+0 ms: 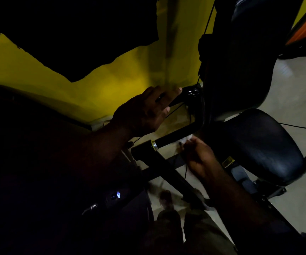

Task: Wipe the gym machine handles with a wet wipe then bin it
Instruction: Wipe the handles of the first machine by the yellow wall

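Two hands work on one dim black bar: the handle (176,134) has its long axis running from a silver collar (154,145) at 8 o'clock up toward 2 o'clock, where it bends and climbs toward 12 into an upper grip (179,100). The right hand (200,159) comes in from 5 o'clock, and its curled fingers (191,144) pinch the white wet wipe (186,139), which sits at the hand's 11 o'clock, pressed against the underside of the handle just short of the bend. The left hand (144,113) lies over the upper grip, at 10 o'clock from the wipe, its fingers reaching along the bar; whether they close round it I cannot tell in this light. The black seat pad (259,140) is at 3 o'clock of the right hand. The right hand is plainly the nearer one for wiping, and the unwiped length appears to lie along the axis toward the collar, so the stroke likely slides down toward 8 o'clock. No bin is in view.
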